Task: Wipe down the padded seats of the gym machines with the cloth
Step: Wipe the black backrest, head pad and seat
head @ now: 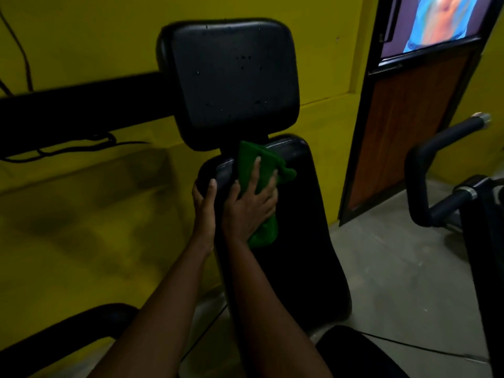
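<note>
A long black padded seat (297, 236) runs away from me toward a yellow wall, with a square black pad (231, 80) standing above its far end. A green cloth (263, 170) lies on the far part of the seat. My right hand (249, 203) lies flat on the cloth with the fingers spread, pressing it onto the padding. My left hand (203, 200) grips the seat's left edge, thumb on top, just left of the right hand.
A black frame bar (81, 105) runs left from the square pad along the yellow wall (81, 214). A padded handle with a metal cap (447, 135) and more machine parts stand at the right. A brown door (403, 132) is open beyond the seat. Grey floor (395, 268) lies right.
</note>
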Demonstrator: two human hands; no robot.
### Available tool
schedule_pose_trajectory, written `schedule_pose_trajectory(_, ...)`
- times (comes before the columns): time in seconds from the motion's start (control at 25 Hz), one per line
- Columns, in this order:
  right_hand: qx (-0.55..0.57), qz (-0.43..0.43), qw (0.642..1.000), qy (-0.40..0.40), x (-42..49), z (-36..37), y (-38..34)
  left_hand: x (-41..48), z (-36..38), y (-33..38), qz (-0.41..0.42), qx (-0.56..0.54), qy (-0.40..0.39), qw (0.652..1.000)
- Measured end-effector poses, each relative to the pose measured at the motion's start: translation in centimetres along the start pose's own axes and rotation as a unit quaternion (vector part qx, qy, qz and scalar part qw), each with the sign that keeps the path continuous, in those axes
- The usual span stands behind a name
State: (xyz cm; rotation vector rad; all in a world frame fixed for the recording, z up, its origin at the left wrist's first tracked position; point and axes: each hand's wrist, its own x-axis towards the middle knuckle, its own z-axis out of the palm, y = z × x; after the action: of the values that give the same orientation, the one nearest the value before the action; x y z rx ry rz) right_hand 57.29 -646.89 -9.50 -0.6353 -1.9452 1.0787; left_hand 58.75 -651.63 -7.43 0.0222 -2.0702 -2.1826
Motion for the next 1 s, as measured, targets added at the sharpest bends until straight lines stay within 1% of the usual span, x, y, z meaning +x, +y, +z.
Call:
schedule_pose_trajectory(0.04, -0.002, -0.028, 1.0, -0.008, -0.7, 0.3, 0.8, -0.1, -0.1, -0.5, 0.005, 0.0, -0.002, 1.0)
schedule_pose_trajectory(0.08, 0.005, -0.036, 0.999, -0.004, -0.8, 0.5, 2.0, -0.3, 0.0, -0.9, 0.017, 0.011, -0.001, 1.0)
schedule_pose_trajectory(0.12, 0.013, -0.017, 1.0, 0.014, -0.6, 0.9, 3.7, -0.6, 0.1, -1.5, 0.034, 0.025, 0.006, 0.999)
schedule_pose_trajectory(0.2, 0.017, 0.067, 0.996, 0.054, -0.5, 1.2, 6.9, -0.9, 0.2, -2.7, 0.068, 0.031, 0.019, 0.997)
schedule_pose_trajectory(0.28, 0.025, 0.164, 0.984, 0.059, -1.0, 0.6, 9.4, -0.8, 0.1, -3.7, 0.079, 0.027, 0.025, 0.996)
schedule_pose_trajectory(0.32, 0.038, 0.219, 0.973, 0.055, -1.1, 0.0, 10.0, -0.8, 0.0, -4.0, 0.078, 0.027, 0.025, 0.996)
schedule_pose_trajectory(0.4, 0.078, 0.336, 0.938, 0.047, 0.1, -0.9, 9.8, -0.9, 0.0, -4.1, 0.079, 0.016, 0.022, 0.997)
schedule_pose_trajectory(0.44, 0.097, 0.365, 0.925, 0.039, 1.3, -1.0, 8.5, -0.9, 0.0, -4.0, 0.081, 0.008, 0.021, 0.996)
schedule_pose_trajectory(0.48, 0.102, 0.352, 0.93, 0.028, 2.4, -1.0, 6.8, -0.8, 0.1, -4.0, 0.085, 0.001, 0.021, 0.996)
schedule_pose_trajectory(0.52, 0.093, 0.301, 0.949, 0.014, 3.3, -0.8, 5.1, -0.6, 0.2, -4.1, 0.085, -0.004, 0.025, 0.996)
schedule_pose_trajectory(0.56, 0.077, 0.23, 0.97, 0.004, 4.0, -0.7, 3.8, -0.5, 0.2, -4.2, 0.081, -0.006, 0.026, 0.996)
schedule_pose_trajectory(0.6, 0.06, 0.164, 0.985, 0.002, 4.5, -0.7, 3.3, -0.4, 0.1, -4.4, 0.079, -0.008, 0.024, 0.997)
schedule_pose_trajectory(0.64, 0.047, 0.116, 0.992, 0.005, 5.1, -0.8, 3.6, -0.4, 0.0, -4.6, 0.079, -0.01, 0.017, 0.997)
schedule_pose_trajectory(0.68, 0.04, 0.091, 0.995, 0.014, 5.7, -1.0, 4.7, -0.4, -0.1, -4.8, 0.081, -0.012, 0.007, 0.997)
schedule_pose_trajectory(0.72, 0.036, 0.086, 0.995, 0.029, 6.1, -1.2, 6.1, -0.4, -0.3, -4.9, 0.085, -0.01, 0.0, 0.996)
schedule_pose_trajectory(0.76, 0.033, 0.101, 0.993, 0.049, 6.4, -1.3, 7.7, -0.5, -0.3, -5.0, 0.092, -0.006, -0.002, 0.996)
schedule_pose_trajectory(0.84, 0.021, 0.171, 0.983, 0.068, 6.0, -1.3, 11.2, -0.7, -0.2, -5.3, 0.104, 0.005, 0.009, 0.995)
schedule_pose_trajectory(0.92, 0.016, 0.271, 0.961, 0.042, 3.8, -1.3, 14.2, -1.2, 0.1, -6.4, 0.1, 0.006, 0.036, 0.994)
schedule_pose_trajectory(1.0, 0.032, 0.354, 0.935, 0.012, 1.4, -1.6, 16.5, -2.3, 0.1, -8.0, 0.09, 0.012, 0.053, 0.994)
